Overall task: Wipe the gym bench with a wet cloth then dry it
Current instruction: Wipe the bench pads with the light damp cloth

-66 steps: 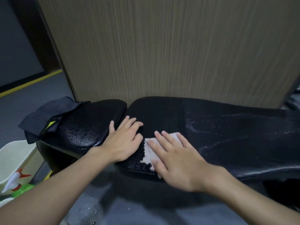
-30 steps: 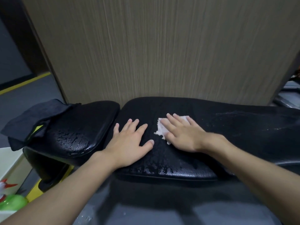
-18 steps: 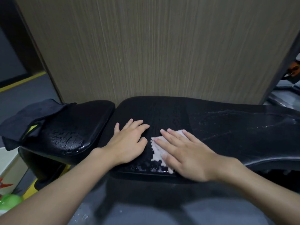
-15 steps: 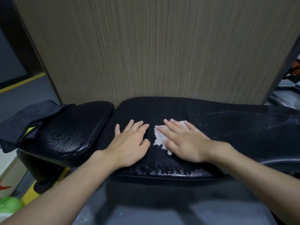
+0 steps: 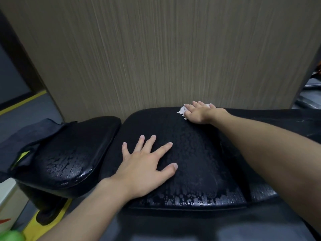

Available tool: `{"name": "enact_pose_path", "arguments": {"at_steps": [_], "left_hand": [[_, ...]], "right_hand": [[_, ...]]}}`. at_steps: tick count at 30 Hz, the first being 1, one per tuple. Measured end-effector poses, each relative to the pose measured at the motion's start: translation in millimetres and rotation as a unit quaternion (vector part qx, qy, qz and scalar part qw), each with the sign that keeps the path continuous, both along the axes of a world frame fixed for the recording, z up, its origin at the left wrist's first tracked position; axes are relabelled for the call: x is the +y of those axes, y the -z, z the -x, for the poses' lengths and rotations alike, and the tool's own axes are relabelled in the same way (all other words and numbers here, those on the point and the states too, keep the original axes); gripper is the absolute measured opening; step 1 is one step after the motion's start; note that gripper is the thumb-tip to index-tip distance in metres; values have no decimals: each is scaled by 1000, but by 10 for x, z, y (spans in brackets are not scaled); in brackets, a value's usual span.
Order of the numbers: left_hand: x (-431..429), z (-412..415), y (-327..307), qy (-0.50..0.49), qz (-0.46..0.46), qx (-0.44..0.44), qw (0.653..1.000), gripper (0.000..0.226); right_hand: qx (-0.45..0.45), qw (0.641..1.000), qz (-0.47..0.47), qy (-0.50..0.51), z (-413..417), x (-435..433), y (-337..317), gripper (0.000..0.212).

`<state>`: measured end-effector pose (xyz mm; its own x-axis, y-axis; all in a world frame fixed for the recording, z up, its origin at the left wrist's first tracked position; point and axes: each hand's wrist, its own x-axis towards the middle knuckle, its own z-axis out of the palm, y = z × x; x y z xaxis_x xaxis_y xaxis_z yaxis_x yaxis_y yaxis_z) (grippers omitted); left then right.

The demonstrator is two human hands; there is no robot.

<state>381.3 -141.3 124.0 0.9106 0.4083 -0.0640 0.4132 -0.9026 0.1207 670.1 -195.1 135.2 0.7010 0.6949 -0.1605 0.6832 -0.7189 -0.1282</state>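
The black gym bench has a long back pad [image 5: 199, 153] and a smaller seat pad [image 5: 73, 153] to its left, both glistening with water beads. My right hand [image 5: 199, 113] presses a small white wet cloth [image 5: 181, 111] flat at the far edge of the long pad, by the wall; most of the cloth is hidden under the palm. My left hand [image 5: 147, 164] lies flat with fingers spread on the near left part of the same pad, holding nothing. A dark cloth [image 5: 26, 136] is draped over the seat pad's left end.
A wood-grain wall panel [image 5: 156, 58] rises directly behind the bench. A pale container [image 5: 7, 202] and a green object [image 5: 10, 235] sit low at the left. Yellow frame parts [image 5: 43, 223] show under the seat pad. Grey floor lies in front.
My right hand has slid the white cloth from the near middle of the pad away to its far edge. My left hand has stayed planted, and the view has moved closer.
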Motion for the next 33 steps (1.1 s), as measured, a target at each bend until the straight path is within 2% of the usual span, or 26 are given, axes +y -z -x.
{"name": "enact_pose_path", "arguments": {"at_steps": [5,11,20,23,26,33], "left_hand": [[-7,-5,1,-2,0,-2,1000,68],[-15,7,-10,-6,9,-9,1000,72],[-98,17,-97,6,38,-29,999,61],[-182,-84,-147,43,63,-51,996,51],[-297,-205,-122,39,67,-57,995,51],[-364,-221,-33,37,26,-48,998,60]], "right_hand": [[-11,1000,2,-22,233,-146,70,61],[-19,994,-1,-111,988,-714,27,59],[-52,975,2,-214,1943,-1686,9,65],[-47,976,-8,-214,1878,-1672,4,64],[-37,983,-7,-182,1581,-1467,-6,59],[-16,999,-4,-49,287,-680,22,59]]}}
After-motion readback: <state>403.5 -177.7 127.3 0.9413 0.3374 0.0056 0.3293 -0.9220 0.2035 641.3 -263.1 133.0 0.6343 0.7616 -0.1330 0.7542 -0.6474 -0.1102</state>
